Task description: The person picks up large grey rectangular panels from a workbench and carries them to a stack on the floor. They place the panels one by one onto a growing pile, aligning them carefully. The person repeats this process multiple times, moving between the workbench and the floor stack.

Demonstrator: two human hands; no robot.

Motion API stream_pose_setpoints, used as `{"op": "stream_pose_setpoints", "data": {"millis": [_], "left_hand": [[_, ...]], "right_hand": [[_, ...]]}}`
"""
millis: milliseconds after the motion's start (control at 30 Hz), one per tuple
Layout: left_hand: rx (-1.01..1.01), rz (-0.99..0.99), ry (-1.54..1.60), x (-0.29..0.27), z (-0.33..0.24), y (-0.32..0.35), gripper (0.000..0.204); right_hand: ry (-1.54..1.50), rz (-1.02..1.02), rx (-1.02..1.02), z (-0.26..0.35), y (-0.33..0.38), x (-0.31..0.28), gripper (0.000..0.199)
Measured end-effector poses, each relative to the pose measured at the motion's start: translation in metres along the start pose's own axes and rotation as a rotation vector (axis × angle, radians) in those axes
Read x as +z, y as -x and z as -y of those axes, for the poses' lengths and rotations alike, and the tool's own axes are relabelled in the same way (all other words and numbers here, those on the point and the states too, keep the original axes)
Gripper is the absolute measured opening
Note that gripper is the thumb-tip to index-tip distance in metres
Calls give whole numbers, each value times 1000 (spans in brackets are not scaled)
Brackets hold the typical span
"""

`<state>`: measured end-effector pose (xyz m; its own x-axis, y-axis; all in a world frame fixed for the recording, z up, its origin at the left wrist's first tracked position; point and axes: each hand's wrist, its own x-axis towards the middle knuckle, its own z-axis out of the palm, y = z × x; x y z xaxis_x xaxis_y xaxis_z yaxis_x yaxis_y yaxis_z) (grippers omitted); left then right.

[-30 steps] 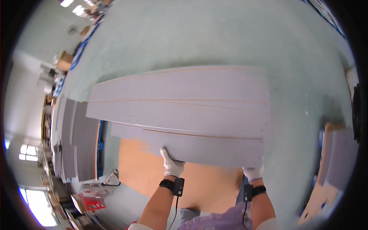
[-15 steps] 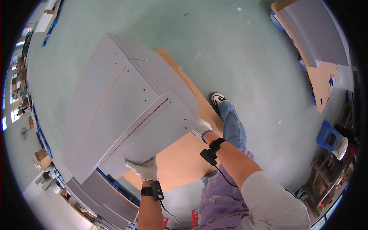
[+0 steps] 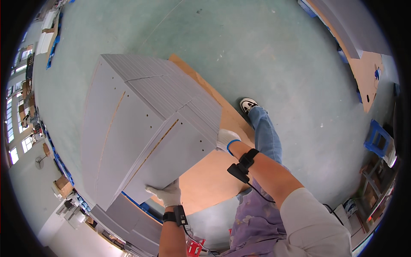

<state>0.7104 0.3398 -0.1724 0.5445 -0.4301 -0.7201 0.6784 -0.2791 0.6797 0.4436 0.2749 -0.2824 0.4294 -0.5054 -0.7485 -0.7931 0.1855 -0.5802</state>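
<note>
A tall stack of grey boards rests on a brown sheet in front of me. Its top grey panel has long narrow grooves and several small dark holes. My left hand, in a white glove, grips the panel's near edge; the thumb lies on the upper face and the other fingers are hidden below. At the near right corner my right hand, also gloved, is closed round the edge, fingertips out of sight. Both wrists carry black strapped devices with cables.
The brown sheet reaches out beneath the stack toward my legs. Another grey stack is at the far right, near a blue stool. More grey boards lie at the lower left. A red plastic item is by my feet.
My view has turned a little, and the far end of the stack now appears lower and further left. Both hands stay at the panel's near edge, with the left slightly further right in the picture.
</note>
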Motion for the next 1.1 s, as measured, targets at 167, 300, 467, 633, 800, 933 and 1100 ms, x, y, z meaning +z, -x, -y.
{"op": "stream_pose_setpoints", "data": {"millis": [167, 300, 467, 633, 800, 933, 1100], "left_hand": [[-20, 29, -4, -6, -2, -3, 82], [-16, 16, -16, -5, -4, -2, 82], [-26, -19, -41, -17, -4, -8, 87], [-2, -246, -326, -67, -33, -37, 89], [374, -590, -951, -116, -109, -61, 95], [268, -190, -1105, -145, -178, -90, 88], [-51, 23, -1120, -177, -209, -129, 94]], "right_hand": [[-128, 20, 110, -4, -5, 3, 20], [-174, -43, 33, -2, 0, 0, 18], [-5, 17, 116, -5, 5, -7, 18], [483, -252, 2, -19, 33, -25, 30], [-662, -415, 199, 16, 67, -57, 50], [-396, -404, 44, 47, 75, -73, 57], [-329, -419, -51, 37, 67, -81, 61]]}}
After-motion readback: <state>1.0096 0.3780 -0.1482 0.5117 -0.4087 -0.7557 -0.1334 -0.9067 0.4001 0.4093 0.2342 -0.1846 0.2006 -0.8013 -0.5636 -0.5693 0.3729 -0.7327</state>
